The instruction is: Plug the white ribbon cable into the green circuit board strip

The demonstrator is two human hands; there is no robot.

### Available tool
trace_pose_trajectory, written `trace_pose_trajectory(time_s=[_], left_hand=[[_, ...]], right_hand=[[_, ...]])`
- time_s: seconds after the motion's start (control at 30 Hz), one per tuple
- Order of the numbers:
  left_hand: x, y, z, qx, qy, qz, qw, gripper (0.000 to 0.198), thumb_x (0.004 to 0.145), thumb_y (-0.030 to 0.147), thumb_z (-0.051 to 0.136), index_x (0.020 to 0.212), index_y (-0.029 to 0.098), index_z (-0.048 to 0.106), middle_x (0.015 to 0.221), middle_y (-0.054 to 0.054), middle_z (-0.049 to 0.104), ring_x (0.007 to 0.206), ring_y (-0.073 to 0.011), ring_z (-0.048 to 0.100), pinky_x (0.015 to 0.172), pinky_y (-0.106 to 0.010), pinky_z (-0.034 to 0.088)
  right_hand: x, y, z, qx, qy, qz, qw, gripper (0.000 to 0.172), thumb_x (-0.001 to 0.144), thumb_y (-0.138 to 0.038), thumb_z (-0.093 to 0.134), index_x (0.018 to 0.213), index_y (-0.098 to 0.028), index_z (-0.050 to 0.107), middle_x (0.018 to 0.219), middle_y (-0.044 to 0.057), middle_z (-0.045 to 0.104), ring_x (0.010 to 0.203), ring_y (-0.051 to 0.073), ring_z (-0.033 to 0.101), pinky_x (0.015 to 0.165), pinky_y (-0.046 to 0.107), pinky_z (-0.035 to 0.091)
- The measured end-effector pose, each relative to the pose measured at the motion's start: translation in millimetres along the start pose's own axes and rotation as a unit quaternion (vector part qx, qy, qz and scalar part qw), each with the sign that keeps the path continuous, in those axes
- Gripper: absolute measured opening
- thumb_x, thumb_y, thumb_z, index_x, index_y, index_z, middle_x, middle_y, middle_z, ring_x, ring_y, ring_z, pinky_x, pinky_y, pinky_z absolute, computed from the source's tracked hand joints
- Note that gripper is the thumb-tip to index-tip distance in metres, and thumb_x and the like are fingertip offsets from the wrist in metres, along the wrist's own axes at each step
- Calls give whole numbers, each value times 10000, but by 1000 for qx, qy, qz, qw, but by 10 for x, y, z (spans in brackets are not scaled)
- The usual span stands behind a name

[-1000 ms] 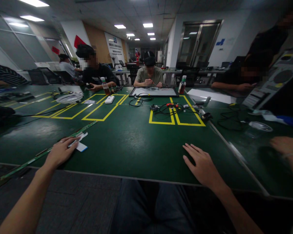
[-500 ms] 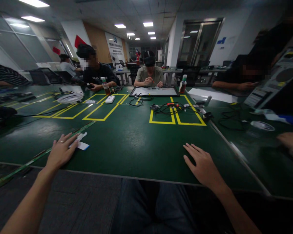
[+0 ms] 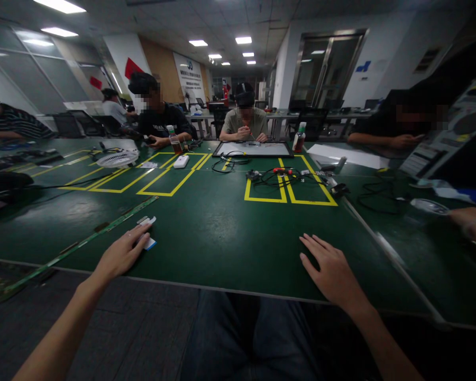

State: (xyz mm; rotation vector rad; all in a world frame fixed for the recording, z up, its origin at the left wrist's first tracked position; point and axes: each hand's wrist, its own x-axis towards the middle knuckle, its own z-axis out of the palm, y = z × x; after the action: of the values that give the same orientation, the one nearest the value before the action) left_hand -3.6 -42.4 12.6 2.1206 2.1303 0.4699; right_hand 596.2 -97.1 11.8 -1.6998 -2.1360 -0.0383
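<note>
My left hand (image 3: 121,254) lies near the front edge of the dark green table (image 3: 222,233), its fingers stretched over a small white and blue flat piece (image 3: 148,242). A long thin green strip (image 3: 83,242) runs diagonally just left of that hand. My right hand (image 3: 332,270) rests flat on the table at the right, fingers spread, with nothing in it.
Yellow taped rectangles (image 3: 285,191) mark the table's middle, with black cables (image 3: 277,177) and small parts. A white fan (image 3: 117,159), a white box (image 3: 181,161), bottles and a flat panel (image 3: 254,149) lie farther back. Several people sit around; another person's hand (image 3: 470,225) rests at right.
My left hand has slid to the right along the table edge, and the white and blue piece has moved with it. My right hand has stayed put.
</note>
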Motion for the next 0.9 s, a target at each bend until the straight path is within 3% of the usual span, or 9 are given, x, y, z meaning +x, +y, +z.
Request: trace_pose_trajectory(time_s=[0.13, 0.23, 0.43, 0.57, 0.67, 0.77, 0.9], left_hand=[[-1, 156, 112, -11, -17, 65, 998, 743, 1039, 602, 289, 1569, 129, 507, 1680, -148, 425, 1605, -298, 325, 1313, -516, 248], [36, 431, 200, -22, -38, 112, 993, 704, 1067, 567, 263, 1614, 160, 439, 1714, -117, 367, 1638, -280, 224, 1321, -556, 199], [170, 1505, 375, -57, -127, 242, 960, 618, 1113, 437, 250, 1672, 186, 324, 1750, -85, 275, 1650, -233, 185, 1346, -524, 159], [220, 2255, 503, -75, -168, 341, 922, 591, 1109, 341, 294, 1687, 222, 286, 1761, -55, 242, 1652, -210, 171, 1360, -490, 153], [230, 2673, 619, -86, -177, 413, 889, 619, 1085, 278, 335, 1697, 250, 246, 1767, -34, 234, 1653, -211, 168, 1362, -482, 160], [229, 2950, 718, -82, -180, 460, 865, 667, 1047, 215, 361, 1700, 239, 225, 1770, -33, 231, 1658, -227, 145, 1362, -495, 151], [210, 3099, 785, -72, -168, 460, 869, 669, 1027, 196, 374, 1687, 193, 263, 1763, -61, 257, 1659, -256, 141, 1358, -511, 154]], right_hand=[[-1, -8, -8, -5, -4, 1, 1000, 510, 1074, -434, 440, 1530, -237, 556, 1573, 76, 584, 1499, 296, 476, 1172, 546, 424], [0, -3, -1, -11, -5, -1, 1000, 513, 1076, -435, 436, 1525, -220, 560, 1580, 80, 576, 1502, 294, 471, 1174, 536, 422], [2, -11, 1, -7, 1, 4, 1000, 503, 1070, -419, 453, 1516, -216, 571, 1570, 88, 586, 1491, 302, 486, 1166, 542, 428], [1, -31, -15, -5, 2, 3, 1000, 495, 1072, -409, 455, 1514, -220, 574, 1566, 80, 591, 1486, 300, 493, 1172, 540, 424], [2, -47, -25, -5, 4, 4, 1000, 489, 1070, -399, 458, 1511, -226, 579, 1564, 81, 592, 1485, 302, 495, 1168, 548, 427], [4, -58, -33, -5, 5, 6, 1000, 485, 1065, -387, 465, 1509, -232, 583, 1558, 85, 598, 1482, 302, 501, 1166, 554, 431], [4, -56, -32, -5, 2, 5, 1000, 488, 1064, -393, 470, 1510, -231, 583, 1562, 81, 595, 1482, 301, 500, 1166, 550, 435]])
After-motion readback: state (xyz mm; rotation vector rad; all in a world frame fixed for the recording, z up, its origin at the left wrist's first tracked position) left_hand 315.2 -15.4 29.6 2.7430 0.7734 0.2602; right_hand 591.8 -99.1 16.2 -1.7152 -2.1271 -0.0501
